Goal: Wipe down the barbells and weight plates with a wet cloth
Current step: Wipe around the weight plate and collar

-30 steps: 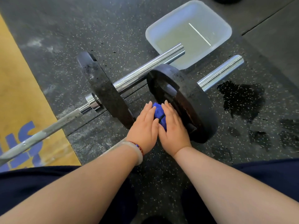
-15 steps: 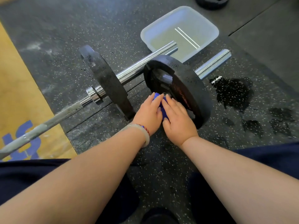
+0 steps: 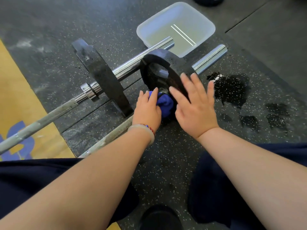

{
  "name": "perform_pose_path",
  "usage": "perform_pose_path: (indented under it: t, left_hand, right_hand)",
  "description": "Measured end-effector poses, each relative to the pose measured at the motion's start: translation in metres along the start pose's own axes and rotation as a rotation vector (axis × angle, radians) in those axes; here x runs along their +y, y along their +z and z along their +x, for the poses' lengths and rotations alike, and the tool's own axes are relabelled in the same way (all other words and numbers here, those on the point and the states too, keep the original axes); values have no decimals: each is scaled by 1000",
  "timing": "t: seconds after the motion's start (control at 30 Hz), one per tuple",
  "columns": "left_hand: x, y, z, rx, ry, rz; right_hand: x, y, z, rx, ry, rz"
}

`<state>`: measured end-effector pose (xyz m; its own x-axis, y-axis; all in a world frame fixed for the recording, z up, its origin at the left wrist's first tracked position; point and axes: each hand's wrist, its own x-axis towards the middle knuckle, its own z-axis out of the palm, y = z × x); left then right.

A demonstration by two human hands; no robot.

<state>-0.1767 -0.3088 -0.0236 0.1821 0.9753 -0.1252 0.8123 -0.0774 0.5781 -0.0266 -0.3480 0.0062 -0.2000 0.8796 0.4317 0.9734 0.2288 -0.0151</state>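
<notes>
The head view looks down on a speckled rubber floor where two barbells lie side by side. The nearer barbell carries a black weight plate standing on edge. The farther barbell carries a second plate just beside it. The left hand has its grip around a bunched blue cloth, fingers laid over the wad and pressing it low against the near plate's inner face, close to the hub. The right hand holds nothing. Its grip is released, with fingers spread and blurred over the plate's rim, and whether it actually touches the rim cannot be told. Beyond the plates sits a pale plastic tub with water in it, and a dark wet patch lies on the floor to the right. The step in hand appears to be wiping the near plate's face around its centre. The next move probably calls for the free hand to steady or roll the plate so the cloth can reach the untouched part of the face and the rim. After that the cloth can be carried along the chrome sleeve. The far plate looks to need the same treatment.
</notes>
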Motion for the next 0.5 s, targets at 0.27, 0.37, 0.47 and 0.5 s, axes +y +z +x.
perform_pose_path:
  t: [0.27,0.37,0.47,0.5]
  left_hand:
    - [3,3,10,-113,-20,206]
    - [0,11,26,-114,-22,318]
    - [-1,15,29,-61,-18,319]
    - [0,15,25,-59,-40,291]
  right_hand:
    - [8,20,-7,-57,94,12]
    - [9,27,-6,10,98,19]
    - [15,30,-6,36,74,28]
    - [15,31,-6,36,76,37]
